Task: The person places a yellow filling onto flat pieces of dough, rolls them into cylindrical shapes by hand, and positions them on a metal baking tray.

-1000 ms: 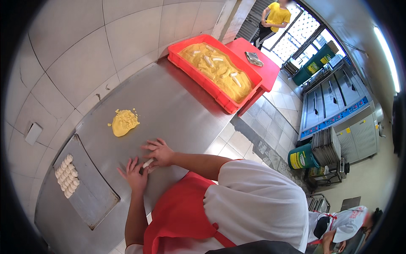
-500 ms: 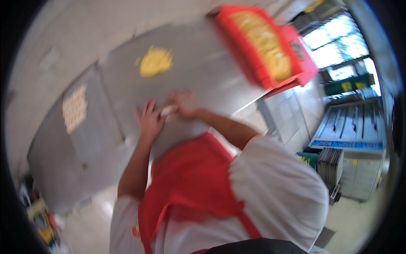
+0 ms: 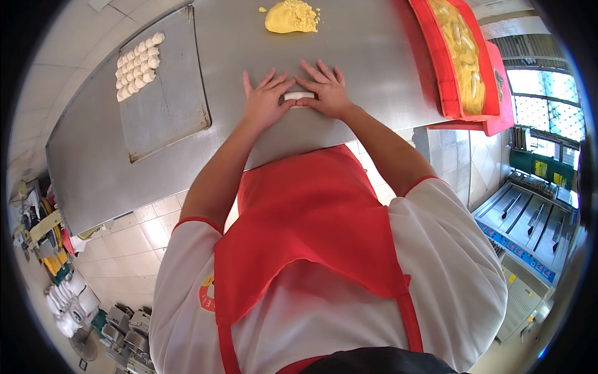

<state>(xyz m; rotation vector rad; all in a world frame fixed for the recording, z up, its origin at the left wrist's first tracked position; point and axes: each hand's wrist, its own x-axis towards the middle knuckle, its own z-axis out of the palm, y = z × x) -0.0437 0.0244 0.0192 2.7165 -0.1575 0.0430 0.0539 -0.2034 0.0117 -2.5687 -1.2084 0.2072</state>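
A small white roll of dough (image 3: 300, 96) lies on the steel table in front of me. My left hand (image 3: 266, 101) has its thumb and forefinger at the left end of the roll, the other fingers spread above the table. My right hand (image 3: 327, 91) holds the right end between thumb and forefinger, its other fingers fanned out. Both thumbs meet along the near side of the roll. Beyond the hands sits a mound of crumbly yellow filling (image 3: 291, 17), with a few crumbs beside it.
On the left, a metal baking tray (image 3: 168, 118) carries several rows of small pale dough balls (image 3: 138, 67). A red crate (image 3: 436, 62) of yellow filling stands at the right end of the steel table (image 3: 367, 56). An oven-like steel unit (image 3: 523, 215) is at far right.
The view has turned and steadied, with the table now higher in the picture. My right hand has come down from a raised, blurred pose, and both hands now meet at the dough.
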